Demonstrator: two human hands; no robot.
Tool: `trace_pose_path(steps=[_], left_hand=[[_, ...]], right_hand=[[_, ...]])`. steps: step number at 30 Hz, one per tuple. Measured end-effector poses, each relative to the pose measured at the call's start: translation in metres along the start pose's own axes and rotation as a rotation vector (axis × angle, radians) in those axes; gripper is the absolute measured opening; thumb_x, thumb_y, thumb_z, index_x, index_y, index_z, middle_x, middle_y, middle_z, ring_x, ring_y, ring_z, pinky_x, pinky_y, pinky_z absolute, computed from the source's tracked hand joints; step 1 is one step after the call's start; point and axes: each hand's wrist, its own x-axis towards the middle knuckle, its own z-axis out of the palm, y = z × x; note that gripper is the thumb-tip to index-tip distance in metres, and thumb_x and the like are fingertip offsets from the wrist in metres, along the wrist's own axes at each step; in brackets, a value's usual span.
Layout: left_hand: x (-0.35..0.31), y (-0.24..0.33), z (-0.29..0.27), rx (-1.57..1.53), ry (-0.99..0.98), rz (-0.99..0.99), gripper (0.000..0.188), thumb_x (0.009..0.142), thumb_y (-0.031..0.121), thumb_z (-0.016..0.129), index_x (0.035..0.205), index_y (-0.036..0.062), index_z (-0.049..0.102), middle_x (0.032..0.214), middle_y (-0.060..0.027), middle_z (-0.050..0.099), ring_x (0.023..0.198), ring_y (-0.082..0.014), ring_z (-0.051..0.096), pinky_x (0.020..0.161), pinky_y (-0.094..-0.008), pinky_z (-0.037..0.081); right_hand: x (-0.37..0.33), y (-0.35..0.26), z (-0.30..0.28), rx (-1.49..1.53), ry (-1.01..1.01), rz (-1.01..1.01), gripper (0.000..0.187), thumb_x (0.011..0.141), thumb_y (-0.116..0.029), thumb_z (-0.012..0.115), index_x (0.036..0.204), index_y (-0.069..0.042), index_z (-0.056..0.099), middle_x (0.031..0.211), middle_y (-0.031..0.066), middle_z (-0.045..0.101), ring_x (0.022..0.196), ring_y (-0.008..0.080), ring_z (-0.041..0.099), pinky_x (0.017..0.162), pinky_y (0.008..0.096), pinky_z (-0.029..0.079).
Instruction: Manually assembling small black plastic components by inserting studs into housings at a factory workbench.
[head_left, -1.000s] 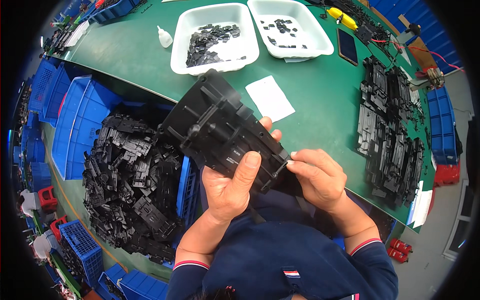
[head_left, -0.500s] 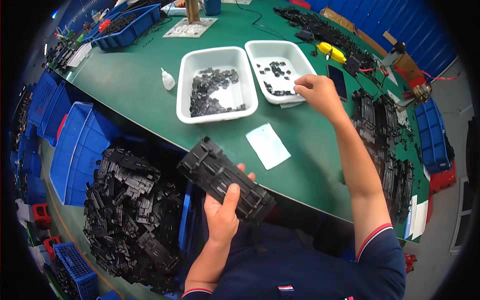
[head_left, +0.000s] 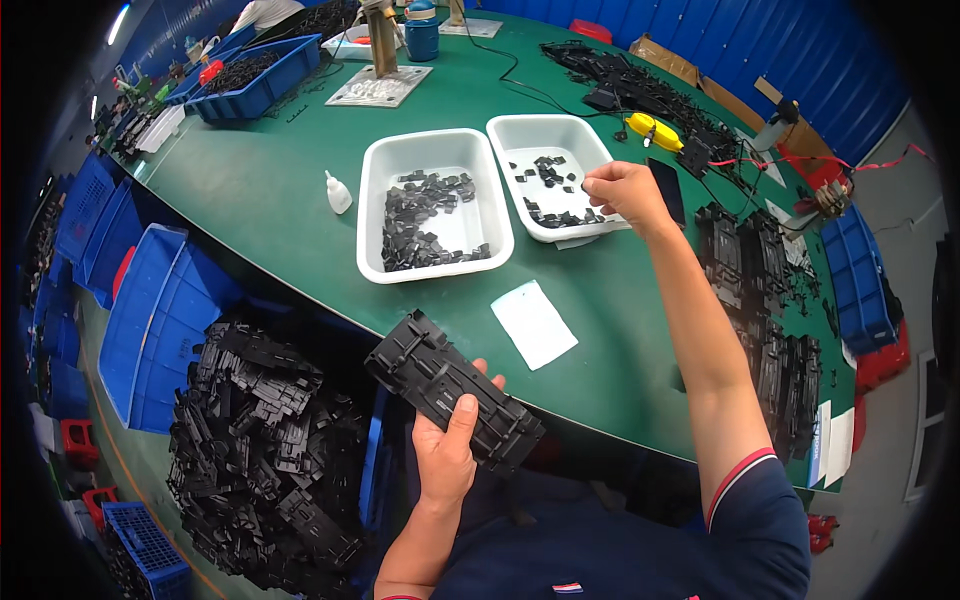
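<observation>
A long black plastic housing (head_left: pixel 455 390) with ribs and slots rests tilted in my left hand (head_left: pixel 447 455), thumb across its top and fingertips round the far side. It is just off the table's near edge. My right hand (head_left: pixel 630 195) is pinched together over the right rim of the smaller white tub (head_left: pixel 505 130). A dark speck at its fingertips looks like a small black plastic piece. More small black pieces (head_left: pixel 550 172) lie scattered in that tub. The larger white tub (head_left: pixel 375 250), to its left, holds many of the same kind.
A white paper (head_left: pixel 535 325) and a small white squeeze bottle (head_left: pixel 338 194) lie on the green table (head_left: pixel 270 200). Black housings (head_left: pixel 735 260) are stacked at right, near a dark phone (head_left: pixel 667 192). A large heap of black parts (head_left: pixel 265 440) fills the lower left beside a blue bin (head_left: pixel 150 320).
My right hand stays over the smaller tub, its pinch shifted slightly. The whole view has tilted, so the tubs and table appear lower. My left hand still holds the housing.
</observation>
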Motion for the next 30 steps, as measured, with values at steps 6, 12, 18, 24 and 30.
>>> trace_pose_path(steps=[6, 12, 18, 24, 30], left_hand=[[0.0, -0.012, 0.017, -0.011, -0.037, -0.083, 0.038, 0.094, 0.006, 0.054, 0.13, -0.0016, 0.041, 0.126, -0.0206, 0.053, 0.112, -0.033, 0.058, 0.095, -0.0419, 0.05], [0.001, -0.026, 0.026, 0.002, -0.076, -0.172, 0.039, 0.094, 0.008, 0.053, 0.13, -0.0029, 0.042, 0.129, -0.0199, 0.051, 0.113, -0.0342, 0.057, 0.092, -0.0437, 0.053], [0.01, -0.038, 0.026, -0.033, -0.094, -0.265, 0.038, 0.094, 0.01, 0.054, 0.128, -0.0057, 0.043, 0.126, -0.0163, 0.053, 0.11, -0.028, 0.06, 0.084, -0.0411, 0.057], [0.011, -0.039, 0.021, -0.05, -0.076, -0.291, 0.039, 0.094, 0.011, 0.055, 0.128, -0.003, 0.044, 0.125, -0.0146, 0.053, 0.108, -0.0274, 0.06, 0.083, -0.0397, 0.058], [0.014, -0.04, 0.015, -0.066, -0.104, -0.308, 0.041, 0.094, 0.012, 0.056, 0.13, -0.0016, 0.043, 0.126, -0.014, 0.052, 0.109, -0.0283, 0.06, 0.084, -0.0404, 0.057]], right_hand=[[-0.065, 0.007, -0.016, 0.463, -0.03, 0.027, 0.018, 0.085, -0.005, 0.066, 0.1, 0.004, 0.065, 0.085, 0.0061, 0.065, 0.071, 0.0123, 0.062, 0.063, 0.0239, 0.051], [-0.115, 0.026, -0.012, 0.481, -0.124, 0.075, 0.019, 0.085, -0.007, 0.068, 0.101, 0.001, 0.065, 0.086, 0.0054, 0.065, 0.074, 0.0128, 0.063, 0.066, 0.0245, 0.052], [-0.128, 0.044, 0.01, 0.315, -0.177, -0.014, 0.013, 0.084, -0.005, 0.069, 0.096, 0.0, 0.068, 0.078, 0.0027, 0.065, 0.069, 0.0087, 0.059, 0.06, 0.0213, 0.048], [-0.132, 0.038, 0.037, 0.004, -0.248, -0.064, 0.016, 0.083, -0.009, 0.068, 0.095, 0.001, 0.068, 0.077, 0.0006, 0.064, 0.069, 0.0058, 0.057, 0.063, 0.0209, 0.047], [-0.118, 0.036, 0.057, -0.109, -0.204, -0.115, 0.017, 0.08, -0.009, 0.066, 0.093, 0.002, 0.068, 0.078, 0.0054, 0.067, 0.07, 0.0084, 0.059, 0.062, 0.0242, 0.048]])
